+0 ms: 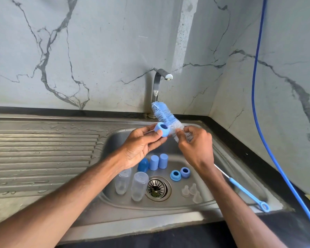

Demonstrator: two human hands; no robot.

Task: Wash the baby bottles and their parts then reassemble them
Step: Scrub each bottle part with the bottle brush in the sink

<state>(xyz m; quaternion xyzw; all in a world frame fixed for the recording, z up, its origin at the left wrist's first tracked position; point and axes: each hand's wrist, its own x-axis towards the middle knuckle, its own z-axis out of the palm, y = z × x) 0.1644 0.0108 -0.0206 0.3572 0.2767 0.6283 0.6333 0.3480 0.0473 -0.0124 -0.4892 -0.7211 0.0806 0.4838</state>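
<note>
Over the sink basin (220, 158), my left hand (141, 144) pinches a blue screw ring (162, 129) between thumb and fingers. My right hand (195, 147) grips the bottle brush (166, 116) at the base of its blue and white bristles, which lie against the ring. The brush's blue handle (247, 194) trails back to the right past my forearm. In the basin stand two clear bottles (139, 186), three blue caps (154, 162), two more blue rings (180, 173) and three clear teats (191, 192).
The tap (158, 86) rises behind the basin with no water running. A ribbed, wet draining board (43, 153) lies to the left. The drain strainer (157, 188) sits mid-basin. A blue hose (258, 97) hangs down the marble wall on the right.
</note>
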